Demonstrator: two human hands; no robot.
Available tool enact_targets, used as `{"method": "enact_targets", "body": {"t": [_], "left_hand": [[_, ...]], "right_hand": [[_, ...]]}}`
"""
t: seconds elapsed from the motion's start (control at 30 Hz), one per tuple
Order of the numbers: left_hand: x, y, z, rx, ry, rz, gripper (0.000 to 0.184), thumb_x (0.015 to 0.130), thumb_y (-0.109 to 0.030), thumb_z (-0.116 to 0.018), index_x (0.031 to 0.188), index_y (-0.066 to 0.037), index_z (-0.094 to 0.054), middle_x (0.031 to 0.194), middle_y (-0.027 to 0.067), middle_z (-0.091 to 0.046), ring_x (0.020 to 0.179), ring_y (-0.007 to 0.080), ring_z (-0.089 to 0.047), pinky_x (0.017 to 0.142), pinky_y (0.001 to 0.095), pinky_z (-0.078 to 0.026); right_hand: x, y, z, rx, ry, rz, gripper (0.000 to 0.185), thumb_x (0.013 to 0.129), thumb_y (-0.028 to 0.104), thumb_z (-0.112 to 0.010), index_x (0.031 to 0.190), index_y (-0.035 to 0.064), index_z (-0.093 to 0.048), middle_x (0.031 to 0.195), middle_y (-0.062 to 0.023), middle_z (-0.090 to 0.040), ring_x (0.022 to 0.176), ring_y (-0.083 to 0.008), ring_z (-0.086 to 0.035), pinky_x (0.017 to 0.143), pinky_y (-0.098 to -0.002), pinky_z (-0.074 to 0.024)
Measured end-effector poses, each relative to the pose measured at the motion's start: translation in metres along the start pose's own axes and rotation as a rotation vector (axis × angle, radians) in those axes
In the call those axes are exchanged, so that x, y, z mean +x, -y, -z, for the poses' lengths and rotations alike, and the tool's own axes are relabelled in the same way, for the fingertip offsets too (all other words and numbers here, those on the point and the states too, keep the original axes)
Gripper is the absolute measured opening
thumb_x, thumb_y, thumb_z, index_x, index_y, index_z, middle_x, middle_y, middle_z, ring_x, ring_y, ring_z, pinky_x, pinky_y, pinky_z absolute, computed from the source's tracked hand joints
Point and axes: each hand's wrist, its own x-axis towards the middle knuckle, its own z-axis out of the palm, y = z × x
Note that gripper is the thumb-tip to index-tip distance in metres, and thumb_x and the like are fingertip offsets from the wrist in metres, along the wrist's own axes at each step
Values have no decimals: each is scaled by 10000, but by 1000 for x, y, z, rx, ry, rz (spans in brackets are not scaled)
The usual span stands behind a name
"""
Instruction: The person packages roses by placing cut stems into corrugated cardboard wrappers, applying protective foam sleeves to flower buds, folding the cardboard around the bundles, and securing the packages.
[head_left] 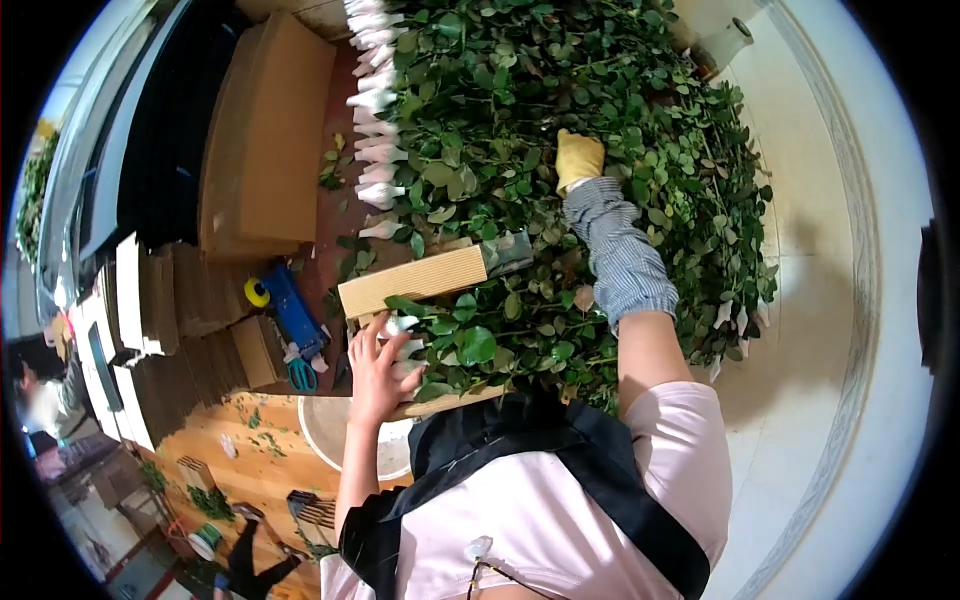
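Leafy stems [520, 110] lie in a thick layer across the table [338, 222], most with their white wrapped heads [378, 155] lined up along the left edge. A smaller batch lies close to the person's body, heads also to the left, by a corrugated cardboard strip [415, 284]. A dark strip [508, 253] sits at the cardboard's right end, among leaves.

Hands are well apart. Bare left hand [376, 378] is at the near batch, fingers spread over its white heads, just below the cardboard's left end; can't tell how firmly it grips. Right hand [580, 160], in a yellow glove, is curled low in the leaves of the big pile; can't tell if it holds a stem. Striped sleeve [615, 245] covers that forearm.

Left of the pile: large box [270, 135], blue tool [293, 305] with a yellow roll [257, 293] beside it, teal-handled scissors [301, 375] near the tool's lower end. Stacked flat cartons [155, 295] stand further left. Round tub [318, 435] is below the left hand. Wood floor [285, 455] has loose leaves; another person's legs [250, 560] show at lower left. Bottle [722, 48] at upper right.
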Motion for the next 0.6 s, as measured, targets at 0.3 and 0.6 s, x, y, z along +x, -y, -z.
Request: {"method": "enact_targets", "body": {"t": [0.3, 0.6], "left_hand": [[-1, 0, 1, -14, -33, -3, 556, 667, -274, -842, 1172, -132, -658, 1470, 126, -435, 1315, 378, -416, 1123, 528, -291], [-1, 1, 3, -39, -49, -32, 537, 684, -282, -834, 1171, -138, -659, 1464, 111, -437, 1290, 367, -444, 1110, 531, -311]], "right_hand": [[-14, -56, 21, 123, -69, 428, 230, 845, 248, -734, 1012, 90, -715, 985, -96, -707, 994, -304, -654, 912, -429, -516], [-76, -58, 125, 83, -979, 123, 147, 879, 114, -696, 1024, 111, -723, 1119, -102, -728, 1120, -247, -656, 1119, -451, -392]]}}
